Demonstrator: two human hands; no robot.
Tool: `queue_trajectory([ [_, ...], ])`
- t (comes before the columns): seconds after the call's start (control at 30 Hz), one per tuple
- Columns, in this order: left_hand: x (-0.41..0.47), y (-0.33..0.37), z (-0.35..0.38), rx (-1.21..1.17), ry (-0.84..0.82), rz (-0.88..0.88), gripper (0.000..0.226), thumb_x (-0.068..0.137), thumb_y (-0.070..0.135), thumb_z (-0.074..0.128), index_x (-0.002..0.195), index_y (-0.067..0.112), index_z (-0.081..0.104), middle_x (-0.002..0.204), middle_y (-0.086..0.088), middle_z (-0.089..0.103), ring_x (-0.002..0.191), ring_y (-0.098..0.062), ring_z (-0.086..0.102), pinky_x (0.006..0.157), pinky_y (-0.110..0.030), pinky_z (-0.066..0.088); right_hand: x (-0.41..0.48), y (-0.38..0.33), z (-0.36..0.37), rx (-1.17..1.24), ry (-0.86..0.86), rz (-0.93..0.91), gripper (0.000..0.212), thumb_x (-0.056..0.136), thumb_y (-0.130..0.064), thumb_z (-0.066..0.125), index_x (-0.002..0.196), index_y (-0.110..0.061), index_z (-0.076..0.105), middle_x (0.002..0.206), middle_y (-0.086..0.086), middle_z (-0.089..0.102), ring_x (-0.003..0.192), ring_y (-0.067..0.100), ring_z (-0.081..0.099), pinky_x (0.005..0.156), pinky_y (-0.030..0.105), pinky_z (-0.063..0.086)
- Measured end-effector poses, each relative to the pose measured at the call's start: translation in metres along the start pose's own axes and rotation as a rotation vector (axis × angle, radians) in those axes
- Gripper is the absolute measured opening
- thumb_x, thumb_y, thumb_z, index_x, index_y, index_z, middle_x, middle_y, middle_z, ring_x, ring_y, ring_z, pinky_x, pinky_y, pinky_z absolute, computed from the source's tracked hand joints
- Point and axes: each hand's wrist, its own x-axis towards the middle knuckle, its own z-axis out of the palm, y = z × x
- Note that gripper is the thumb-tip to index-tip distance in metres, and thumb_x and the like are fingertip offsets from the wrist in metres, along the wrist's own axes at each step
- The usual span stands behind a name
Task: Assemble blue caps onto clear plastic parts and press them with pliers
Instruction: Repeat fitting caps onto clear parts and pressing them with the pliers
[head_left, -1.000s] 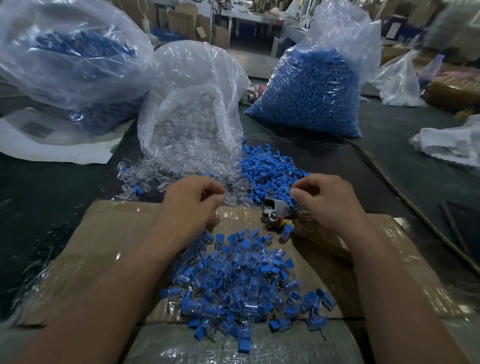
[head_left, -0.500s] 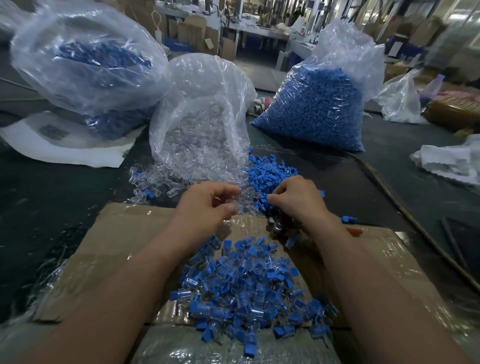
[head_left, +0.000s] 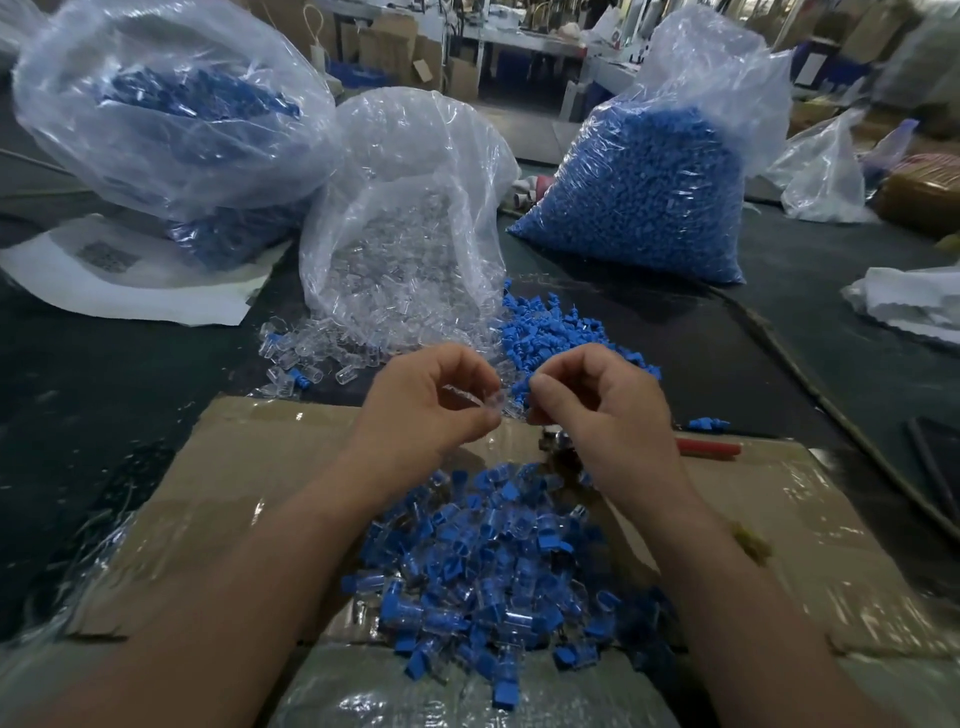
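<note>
My left hand (head_left: 423, 402) pinches a clear plastic part (head_left: 491, 411) between thumb and fingers. Just right of it, my right hand (head_left: 602, 402) pinches a blue cap (head_left: 521, 388) at its fingertips, almost touching the clear part. Both hands hover above a taped cardboard sheet (head_left: 223, 499). A heap of assembled blue-and-clear pieces (head_left: 493, 566) lies on the cardboard below my wrists. Loose blue caps (head_left: 550, 332) and loose clear parts (head_left: 311, 358) lie on the dark table beyond. The pliers (head_left: 709, 448) lie under my right hand, only the red handle and a bit of metal showing.
An open bag of clear parts (head_left: 410, 239) stands behind my hands. A full bag of blue caps (head_left: 654, 192) is at the back right, another bag with blue pieces (head_left: 171, 119) at the back left. White paper (head_left: 124, 275) lies at left, white cloth (head_left: 914, 301) at right.
My right hand has come back from the blue cap pile with a cap and both hands have risen and drawn together, cap beside clear part. The camera has tilted down slightly.
</note>
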Motion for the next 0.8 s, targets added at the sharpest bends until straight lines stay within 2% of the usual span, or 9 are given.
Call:
queue_trajectory([
  [0.1,-0.001,0.001,0.003,0.006,0.025,0.037,0.03,0.07,-0.003,0.073,0.075,0.024,0.06,0.077,0.009,0.067,0.064,-0.003,0.065,0.057,-0.016,0.053,-0.002,0.0,0.003,0.043,-0.038,-0.025,0.022,0.083,-0.007,0.065,0.072,-0.025,0.057,0.062,-0.011,0.063,0.06,0.004,0.064,0.058,0.014,0.049],
  [0.17,-0.001,0.001,0.003,0.009,0.042,0.062,0.033,0.068,-0.004,0.074,0.076,0.025,0.061,0.078,0.009,0.067,0.065,-0.003,0.065,0.059,-0.012,0.051,-0.003,0.001,0.005,0.036,-0.054,-0.036,0.023,0.083,-0.008,0.065,0.071,-0.026,0.057,0.062,-0.01,0.063,0.061,0.006,0.065,0.058,0.017,0.051],
  [0.33,-0.001,-0.003,0.005,0.054,0.063,0.115,0.031,0.068,-0.004,0.074,0.071,0.026,0.065,0.074,0.004,0.07,0.07,-0.008,0.068,0.067,-0.018,0.055,-0.004,-0.001,0.006,-0.008,-0.051,-0.064,0.024,0.08,-0.01,0.069,0.069,-0.028,0.059,0.065,-0.005,0.064,0.064,0.014,0.063,0.061,0.025,0.053],
  [0.43,-0.002,-0.004,0.004,0.03,0.066,0.144,0.031,0.067,-0.001,0.075,0.07,0.028,0.065,0.076,0.002,0.071,0.071,-0.009,0.068,0.068,-0.019,0.055,-0.004,-0.003,0.002,0.072,-0.097,-0.001,0.021,0.075,-0.01,0.073,0.067,-0.026,0.061,0.06,-0.013,0.062,0.059,-0.001,0.058,0.057,0.015,0.047],
  [0.5,-0.003,-0.003,0.003,0.019,0.031,0.177,0.029,0.067,0.0,0.074,0.071,0.028,0.066,0.076,0.005,0.071,0.07,-0.009,0.068,0.067,-0.019,0.055,-0.004,-0.003,-0.001,0.14,-0.114,0.066,0.017,0.07,-0.013,0.077,0.07,-0.023,0.062,0.063,-0.015,0.063,0.061,-0.004,0.057,0.057,0.012,0.045],
  [0.63,-0.003,0.002,0.001,0.077,0.006,0.275,0.029,0.066,0.005,0.076,0.071,0.032,0.066,0.076,0.014,0.066,0.067,0.0,0.06,0.062,-0.015,0.049,-0.003,-0.002,-0.008,0.426,-0.268,0.248,0.032,0.056,-0.021,0.075,0.086,-0.014,0.064,0.076,-0.003,0.071,0.073,0.01,0.067,0.065,0.018,0.052],
  [0.73,-0.005,0.005,0.0,0.049,-0.019,0.294,0.016,0.061,0.022,0.071,0.071,0.034,0.066,0.076,0.015,0.063,0.071,-0.002,0.057,0.063,-0.016,0.048,-0.003,-0.003,-0.009,0.521,-0.334,0.255,0.032,0.054,-0.018,0.074,0.085,-0.012,0.066,0.079,0.004,0.072,0.074,0.015,0.069,0.064,0.02,0.053],
  [0.8,-0.005,0.006,-0.001,-0.034,-0.036,0.224,0.022,0.063,0.014,0.074,0.071,0.033,0.068,0.072,0.013,0.064,0.067,0.0,0.058,0.062,-0.016,0.05,-0.002,-0.003,-0.008,0.541,-0.301,0.236,0.032,0.054,-0.016,0.074,0.085,-0.012,0.066,0.079,0.005,0.072,0.073,0.015,0.069,0.064,0.02,0.053],
])
